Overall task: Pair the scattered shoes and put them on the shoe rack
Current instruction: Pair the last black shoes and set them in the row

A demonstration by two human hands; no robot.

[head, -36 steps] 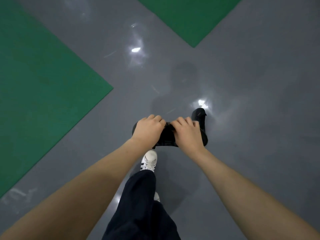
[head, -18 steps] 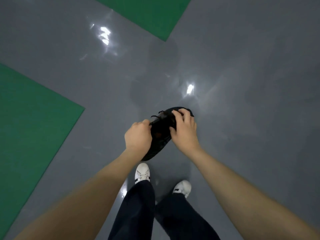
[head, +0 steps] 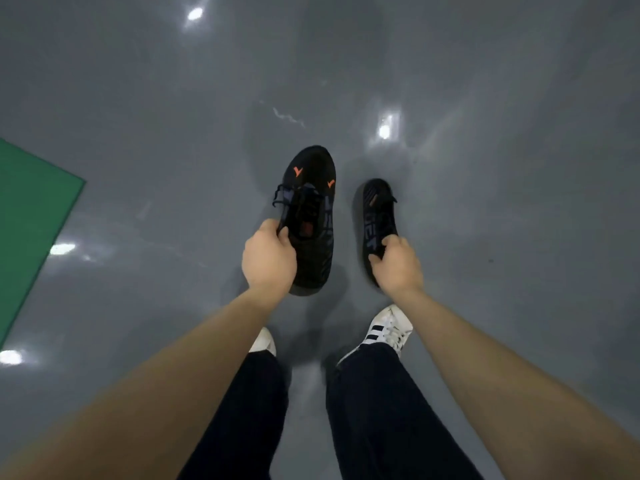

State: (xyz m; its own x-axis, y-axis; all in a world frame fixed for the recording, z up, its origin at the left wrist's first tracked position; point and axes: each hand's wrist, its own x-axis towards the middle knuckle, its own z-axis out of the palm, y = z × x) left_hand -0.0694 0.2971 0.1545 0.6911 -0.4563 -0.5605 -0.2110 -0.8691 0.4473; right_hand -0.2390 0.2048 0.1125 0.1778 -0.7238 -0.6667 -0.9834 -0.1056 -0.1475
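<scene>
- At centre frame, above a glossy grey floor [head: 138, 98], the left hand [head: 268, 259] grips a black knit shoe [head: 311, 220] by its collar edge; toe at 12 o'clock, orange chevron marks, rounded toe.
- At 3 o'clock of it, apart, the right hand [head: 398, 266] pinches the heel of a second black shoe [head: 379, 216], turned on its side, grey lettering showing.
- At 9 o'clock, a matte green mat [head: 27, 216].
- At 6 o'clock, white striped sneakers [head: 388, 332], dark trousers [head: 377, 410].

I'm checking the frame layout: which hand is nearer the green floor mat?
Left. The left hand, gripping a black shoe, is on the side of the green mat; the right hand, holding the other shoe, is farther off.
</scene>
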